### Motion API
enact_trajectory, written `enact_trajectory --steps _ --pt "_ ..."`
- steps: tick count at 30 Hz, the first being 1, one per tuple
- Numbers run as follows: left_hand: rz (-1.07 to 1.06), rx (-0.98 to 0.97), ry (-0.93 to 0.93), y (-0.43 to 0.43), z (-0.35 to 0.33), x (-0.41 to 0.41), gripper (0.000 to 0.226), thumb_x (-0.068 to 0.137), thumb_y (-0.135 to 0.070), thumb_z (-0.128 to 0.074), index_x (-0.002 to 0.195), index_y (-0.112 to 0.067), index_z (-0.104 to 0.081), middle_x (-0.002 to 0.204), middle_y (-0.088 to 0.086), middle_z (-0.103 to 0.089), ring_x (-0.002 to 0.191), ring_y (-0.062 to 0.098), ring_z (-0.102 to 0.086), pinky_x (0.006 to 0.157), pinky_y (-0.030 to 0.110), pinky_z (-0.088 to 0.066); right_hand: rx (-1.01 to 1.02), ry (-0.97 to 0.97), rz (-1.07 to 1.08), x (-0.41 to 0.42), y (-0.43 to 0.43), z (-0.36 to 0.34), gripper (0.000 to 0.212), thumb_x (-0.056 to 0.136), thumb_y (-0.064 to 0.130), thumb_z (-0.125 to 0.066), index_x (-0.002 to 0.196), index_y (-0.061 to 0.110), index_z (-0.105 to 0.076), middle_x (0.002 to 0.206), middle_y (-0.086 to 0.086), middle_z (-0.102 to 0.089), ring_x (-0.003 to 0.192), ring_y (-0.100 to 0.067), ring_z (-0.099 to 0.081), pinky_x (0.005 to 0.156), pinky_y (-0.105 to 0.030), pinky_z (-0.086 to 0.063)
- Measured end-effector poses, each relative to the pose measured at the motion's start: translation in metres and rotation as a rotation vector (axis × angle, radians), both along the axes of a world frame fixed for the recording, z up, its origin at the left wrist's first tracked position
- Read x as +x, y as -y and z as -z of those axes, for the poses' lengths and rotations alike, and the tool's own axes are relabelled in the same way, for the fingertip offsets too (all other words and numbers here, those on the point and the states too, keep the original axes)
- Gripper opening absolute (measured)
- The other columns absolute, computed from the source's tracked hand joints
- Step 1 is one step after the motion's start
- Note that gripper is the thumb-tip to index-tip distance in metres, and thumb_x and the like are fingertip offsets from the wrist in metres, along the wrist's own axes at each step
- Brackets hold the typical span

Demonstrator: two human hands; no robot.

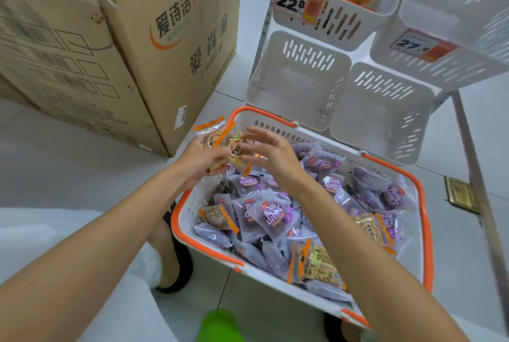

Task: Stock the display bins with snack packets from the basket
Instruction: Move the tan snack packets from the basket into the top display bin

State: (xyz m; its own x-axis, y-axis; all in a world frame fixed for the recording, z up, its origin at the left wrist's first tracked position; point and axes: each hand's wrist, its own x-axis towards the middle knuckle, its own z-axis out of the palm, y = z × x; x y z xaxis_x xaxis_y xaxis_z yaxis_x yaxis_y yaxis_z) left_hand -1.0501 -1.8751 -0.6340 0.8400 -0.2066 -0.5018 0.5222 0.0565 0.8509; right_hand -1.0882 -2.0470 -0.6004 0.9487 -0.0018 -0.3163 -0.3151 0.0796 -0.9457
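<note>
A white plastic basket with orange rim and handles (425, 231) stands on the pale tiled floor (68, 162), piled with purple snack packets (275, 215) and a few clear packets with orange edges (316, 261) among them. Over the basket's far left corner, the left hand (197, 161) grips a small bundle of clear orange-edged packets (212, 132), its fingers curled round them from below. The right hand (275, 157) is just beside the bundle, its fingers (259, 132) spread apart and mostly straight, with the thumb and forefinger tips at the packets; whether they pinch one cannot be told. Beyond the basket and just beside its far rim is a rack of white slotted plastic display bins. The lower left bin (297, 80) and the lower right bin (385, 110) sit side by side, touching, tilted toward the person. Above them, the upper left bin (338, 19) holds orange and brown packets and carries a price tag reading 22.8 (292, 2); the upper right bin (440, 11) has a second price tag (418, 44), blurred, that begins with 27. To the left of the basket stands a large brown cardboard box with printed characters (124, 52). A foot in a black sandal (176, 259) rests on the floor against the basket's left side, and something bright green (217, 325) shows at the bottom edge.
</note>
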Motion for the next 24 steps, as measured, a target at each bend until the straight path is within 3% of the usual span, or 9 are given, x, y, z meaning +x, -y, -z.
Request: enact_trajectory --steps 3,5,8,10,13,15,18,22,24 --pt "-0.045 -0.03 -0.012 -0.007 -0.007 0.01 0.046 0.09 -0.006 -0.068 0.13 -0.014 -0.048 0.108 0.014 -0.071 0.086 0.026 -0.072 0.08 0.051 -0.059 -0.479 0.109 0.032 -0.012 0.013 0.008 0.018 0.092 0.004 -0.058 0.102 0.016 -0.067 0.098 0.001 -0.067 0.087 -0.009 -0.063 0.08 -0.033 -0.053" --pt "-0.059 -0.052 -0.003 -0.01 -0.011 0.014 0.048 0.09 -0.006 -0.067 0.132 -0.012 -0.045 0.108 0.015 -0.071 0.088 0.029 -0.074 0.078 0.052 -0.059 -0.558 0.089 -0.171 -0.03 0.007 0.017 0.009 0.091 0.026 -0.068 0.096 0.019 -0.072 0.091 0.006 -0.07 0.081 -0.003 -0.062 0.079 -0.031 -0.053" --pt "-0.066 -0.068 0.0 -0.009 -0.011 0.011 0.046 0.091 -0.005 -0.065 0.133 -0.01 -0.046 0.102 0.016 -0.073 0.082 0.028 -0.075 0.065 0.047 -0.062 -0.835 0.049 -0.555 -0.058 -0.019 0.043 0.045 0.079 0.053 -0.075 0.104 0.017 -0.075 0.122 -0.006 -0.064 0.12 -0.018 -0.053 0.103 -0.042 -0.041" --pt "-0.075 -0.056 0.006 -0.007 -0.01 0.008 0.043 0.092 -0.004 -0.064 0.131 -0.012 -0.047 0.098 0.014 -0.073 0.077 0.025 -0.075 0.058 0.041 -0.061 -1.0 0.201 -0.705 -0.067 -0.032 0.057 0.037 0.082 0.043 -0.075 0.103 0.013 -0.076 0.131 -0.011 -0.057 0.135 -0.027 -0.038 0.113 -0.045 -0.024" --pt "-0.092 0.02 0.073 -0.01 -0.012 0.01 0.041 0.094 -0.006 -0.062 0.129 -0.021 -0.048 0.104 0.008 -0.069 0.079 0.019 -0.074 0.057 0.035 -0.061 -0.714 0.238 -0.331 -0.064 -0.016 0.049 0.012 0.088 0.012 -0.066 0.095 0.008 -0.076 0.113 -0.007 -0.068 0.114 -0.021 -0.058 0.099 -0.034 -0.042" --pt "-0.054 0.121 0.164 -0.01 -0.018 0.012 0.038 0.096 -0.011 -0.06 0.13 -0.026 -0.049 0.107 0.002 -0.066 0.08 0.011 -0.073 0.057 0.03 -0.059 -0.535 0.107 -0.022 -0.053 0.009 0.027 0.009 0.093 0.013 -0.06 0.093 0.013 -0.069 0.097 0.0 -0.071 0.092 -0.018 -0.068 0.082 -0.036 -0.057" --pt "0.007 0.152 0.229 0.007 -0.026 0.006 0.033 0.1 -0.017 -0.053 0.128 -0.031 -0.047 0.102 0.0 -0.067 0.072 0.004 -0.072 0.057 0.025 -0.058 -0.605 0.133 0.226 -0.032 0.044 -0.009 0.012 0.098 0.023 -0.057 0.093 0.015 -0.064 0.088 -0.002 -0.071 0.082 -0.022 -0.07 0.072 -0.046 -0.06" --pt "0.182 -0.011 0.151 0.057 -0.034 -0.02 0.026 0.105 -0.031 -0.045 0.129 -0.042 -0.046 0.099 0.007 -0.072 0.078 0.022 -0.072 0.068 0.047 -0.061 -0.812 0.179 0.074 -0.026 0.043 -0.037 0.042 0.101 0.033 -0.049 0.082 0.0 -0.069 0.072 -0.014 -0.069 0.063 -0.021 -0.062 0.063 -0.037 -0.052" --pt "0.256 -0.126 0.117 0.076 -0.037 -0.029 0.039 0.101 -0.042 -0.047 0.139 -0.039 -0.037 0.105 0.017 -0.071 0.087 0.03 -0.071 0.067 0.049 -0.06 -0.81 0.172 -0.019 -0.029 0.041 -0.045 0.055 0.102 0.038 -0.045 0.06 0.003 -0.055 0.049 -0.002 -0.049 0.047 -0.01 -0.04 0.05 -0.027 -0.033"
